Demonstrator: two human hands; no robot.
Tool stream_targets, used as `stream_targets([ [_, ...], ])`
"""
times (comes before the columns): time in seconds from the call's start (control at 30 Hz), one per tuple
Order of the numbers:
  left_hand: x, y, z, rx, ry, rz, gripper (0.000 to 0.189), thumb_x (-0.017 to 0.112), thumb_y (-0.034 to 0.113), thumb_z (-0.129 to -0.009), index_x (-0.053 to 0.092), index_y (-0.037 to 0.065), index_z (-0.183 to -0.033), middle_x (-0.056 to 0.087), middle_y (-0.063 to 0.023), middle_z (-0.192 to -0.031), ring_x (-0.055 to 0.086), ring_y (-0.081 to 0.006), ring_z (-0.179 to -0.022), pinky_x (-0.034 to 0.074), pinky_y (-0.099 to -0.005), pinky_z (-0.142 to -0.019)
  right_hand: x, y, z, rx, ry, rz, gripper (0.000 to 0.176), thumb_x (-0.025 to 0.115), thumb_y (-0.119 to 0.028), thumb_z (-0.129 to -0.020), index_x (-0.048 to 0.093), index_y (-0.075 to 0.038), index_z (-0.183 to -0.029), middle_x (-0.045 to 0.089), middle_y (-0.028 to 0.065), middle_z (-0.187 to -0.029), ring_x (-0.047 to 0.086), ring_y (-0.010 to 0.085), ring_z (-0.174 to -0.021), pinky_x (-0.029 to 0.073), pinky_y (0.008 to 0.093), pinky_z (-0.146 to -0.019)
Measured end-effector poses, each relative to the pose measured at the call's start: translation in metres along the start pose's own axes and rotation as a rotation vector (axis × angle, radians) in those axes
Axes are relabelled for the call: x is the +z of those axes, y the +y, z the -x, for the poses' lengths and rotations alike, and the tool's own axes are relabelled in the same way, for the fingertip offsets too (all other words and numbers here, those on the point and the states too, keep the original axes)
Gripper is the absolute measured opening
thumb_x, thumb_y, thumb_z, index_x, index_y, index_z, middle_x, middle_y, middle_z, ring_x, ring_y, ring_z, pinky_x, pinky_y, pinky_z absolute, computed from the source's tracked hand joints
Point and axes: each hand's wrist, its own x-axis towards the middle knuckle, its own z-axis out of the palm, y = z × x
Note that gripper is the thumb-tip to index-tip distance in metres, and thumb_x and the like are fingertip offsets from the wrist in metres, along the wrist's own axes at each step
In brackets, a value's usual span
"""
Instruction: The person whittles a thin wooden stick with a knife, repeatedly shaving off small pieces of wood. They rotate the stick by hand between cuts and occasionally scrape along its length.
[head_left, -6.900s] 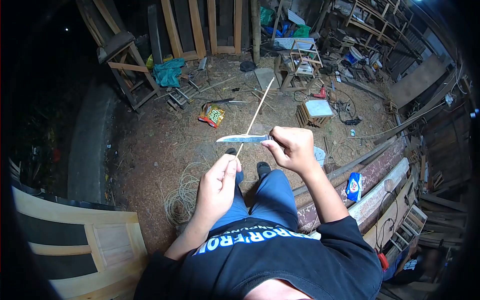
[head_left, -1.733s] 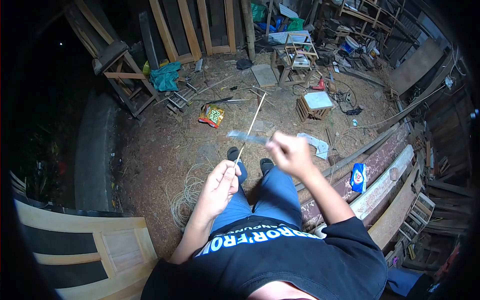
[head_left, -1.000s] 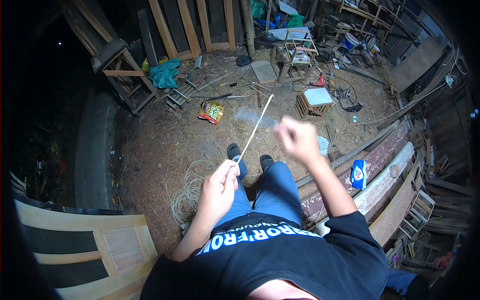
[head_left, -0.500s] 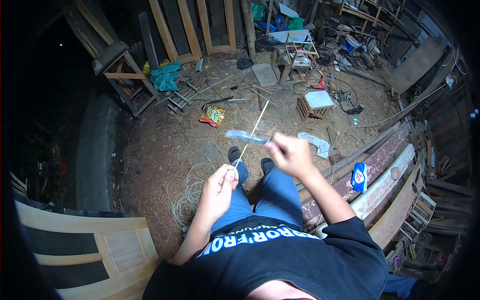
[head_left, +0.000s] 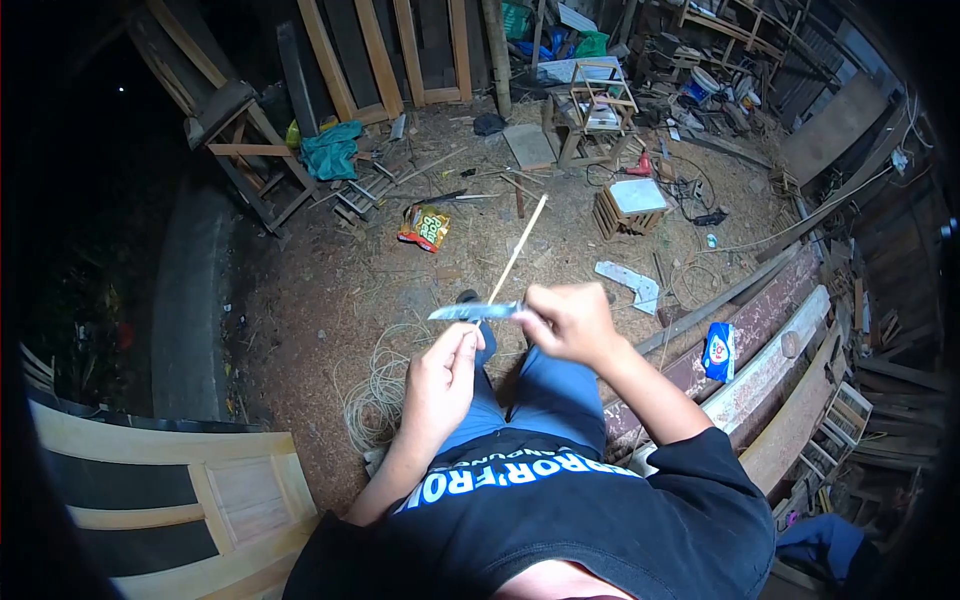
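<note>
A thin pale strip of wood or bamboo (head_left: 520, 245) slants up and away from the fingers of my left hand (head_left: 443, 375), which pinches its near end. My right hand (head_left: 572, 322) is closed around the handle of a knife (head_left: 468, 312). The blade points left and crosses the strip just above my left fingertips. The knife's handle is mostly hidden in my fist. Below the left hand, a loose coil of thin pale strands (head_left: 375, 400) lies on the ground.
A snack bag (head_left: 425, 228) lies on the littered dirt. A slatted stool (head_left: 632, 207) with a white top stands ahead right. Planks and a blue-and-white packet (head_left: 718, 352) are at my right. A wooden door panel (head_left: 190, 500) lies at lower left.
The knife in my right hand has come down and nearer, along the strip toward my left fingers. The strip's far end has shifted slightly right and up.
</note>
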Motion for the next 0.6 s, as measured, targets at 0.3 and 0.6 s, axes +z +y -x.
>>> stream_targets([
  [0.3, 0.002, 0.011, -0.006, 0.156, 0.129, -0.134, 0.011, 0.059, 0.011, -0.105, 0.067, 0.004, -0.101, 0.067, -0.0139, -0.075, 0.069, -0.0271, -0.063, 0.05, -0.0381, -0.06, 0.007, -0.001, 0.001, 0.079, 0.079, 0.058, 0.044, 0.076, -0.041, -0.094, 0.053, -0.012, -0.069, 0.056, 0.0074, -0.056, 0.062, 0.0282, -0.049, 0.045, 0.041, -0.046],
  [0.6, 0.0, 0.012, -0.004, 0.055, 0.07, -0.102, 0.011, 0.06, 0.011, -0.104, 0.068, 0.004, -0.101, 0.066, -0.0147, -0.075, 0.069, -0.0264, -0.064, 0.05, -0.037, -0.06, 0.003, 0.005, -0.002, 0.084, 0.073, -0.022, 0.043, 0.077, -0.031, -0.093, 0.051, -0.01, -0.067, 0.052, 0.0104, -0.055, 0.058, 0.0313, -0.048, 0.042, 0.0417, -0.046],
])
